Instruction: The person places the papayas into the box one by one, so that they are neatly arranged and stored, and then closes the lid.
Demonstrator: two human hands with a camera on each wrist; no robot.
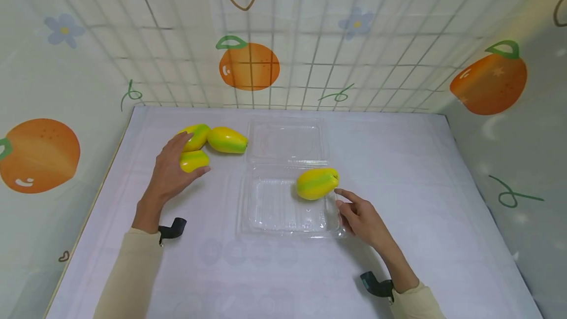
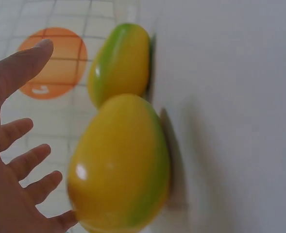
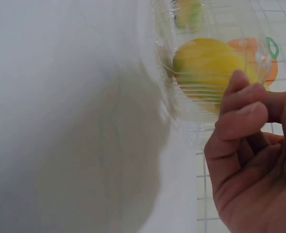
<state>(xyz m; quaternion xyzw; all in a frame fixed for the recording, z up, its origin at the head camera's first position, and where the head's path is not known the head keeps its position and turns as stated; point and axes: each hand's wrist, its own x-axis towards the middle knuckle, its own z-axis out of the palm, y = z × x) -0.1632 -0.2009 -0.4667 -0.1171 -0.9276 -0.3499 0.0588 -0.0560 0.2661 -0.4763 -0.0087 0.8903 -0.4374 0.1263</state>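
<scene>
The left hand (image 1: pixel 170 171) lay open over a yellow-green plastic mango (image 1: pixel 193 160) near the table's (image 1: pixel 398 171) left edge; the right hand (image 1: pixel 361 218), loosely open and empty, sat beside the clear plastic clamshell tray (image 1: pixel 283 210).

No readable words, labels, brands or numbers anywhere in these views. Only printed pictures on the backdrop (image 1: pixel 310 38) (oranges, small blue flowers, a brown heart outline, green squiggles), none carrying letters. Nothing legible on the fruit or on the clear plastic box (image 1: pixel 283 210) either.
</scene>
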